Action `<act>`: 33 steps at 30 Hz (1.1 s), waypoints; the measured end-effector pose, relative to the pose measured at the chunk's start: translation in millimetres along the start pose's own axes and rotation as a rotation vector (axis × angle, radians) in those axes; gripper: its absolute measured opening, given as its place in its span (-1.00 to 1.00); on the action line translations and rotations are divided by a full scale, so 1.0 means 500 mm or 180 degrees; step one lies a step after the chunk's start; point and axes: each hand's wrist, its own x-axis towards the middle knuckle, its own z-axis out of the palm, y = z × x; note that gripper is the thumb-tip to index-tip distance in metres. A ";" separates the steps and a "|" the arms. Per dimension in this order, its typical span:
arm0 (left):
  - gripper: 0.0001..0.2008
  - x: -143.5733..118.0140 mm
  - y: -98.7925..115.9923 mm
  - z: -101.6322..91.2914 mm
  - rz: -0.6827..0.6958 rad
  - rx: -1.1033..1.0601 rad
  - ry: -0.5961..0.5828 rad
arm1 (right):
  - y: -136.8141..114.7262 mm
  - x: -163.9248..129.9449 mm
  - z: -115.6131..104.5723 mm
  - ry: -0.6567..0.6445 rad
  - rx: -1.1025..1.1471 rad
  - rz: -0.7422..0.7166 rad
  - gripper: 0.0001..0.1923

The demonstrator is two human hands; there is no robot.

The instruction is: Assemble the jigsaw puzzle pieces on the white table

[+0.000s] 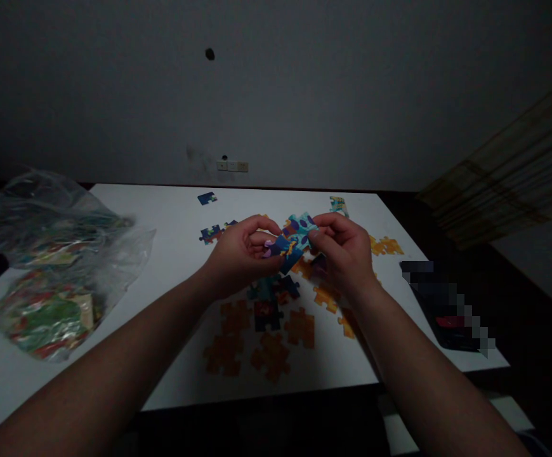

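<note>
Above the middle of the white table, my left hand (238, 254) grips a dark blue jigsaw puzzle piece (291, 251) with yellow and purple marks, its thumb along the lower edge. My right hand (345, 251) pinches a teal jigsaw puzzle piece (304, 230) with purple spots between thumb and forefinger. The two pieces meet or overlap; whether they are locked together I cannot tell. Below the hands lie several orange puzzle pieces (299, 327) and a dark piece with a red figure (267, 315). Part of the pile is hidden by my hands.
Clear plastic bags (47, 311) with colourful pieces cover the table's left side. A blue piece (207, 198) and a pale teal piece (338, 204) lie toward the far edge. A dark, partly pixelated object (440, 311) rests at the right edge. Behind stands a wall with sockets (232, 166).
</note>
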 end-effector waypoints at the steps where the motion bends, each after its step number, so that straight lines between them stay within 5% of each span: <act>1: -0.51 0.000 0.001 -0.001 0.0005 0.0042 0.0012 | -0.001 -0.001 0.000 -0.0022 -0.0009 0.0001 -0.85; 9: -0.60 0.001 -0.001 -0.005 0.0044 0.0380 0.0125 | 0.003 0.000 -0.001 0.0032 -0.0231 -0.0155 -0.82; 17: -0.69 0.015 -0.035 -0.028 -0.0124 0.0176 0.0103 | 0.028 0.011 -0.015 0.0653 -0.0034 -0.0296 -0.81; 22: -0.71 0.014 -0.043 -0.023 -0.0389 -0.0156 0.0000 | 0.012 0.009 -0.008 0.0579 -0.0262 -0.0165 -0.85; 28: -0.51 0.012 -0.032 -0.018 -0.0138 0.0075 0.0021 | 0.005 0.007 0.002 0.0353 -0.0562 -0.0077 -0.85; 33: -0.59 0.015 -0.026 -0.019 -0.0037 0.0262 0.0082 | 0.005 0.005 0.002 0.0146 -0.0519 -0.0030 -0.84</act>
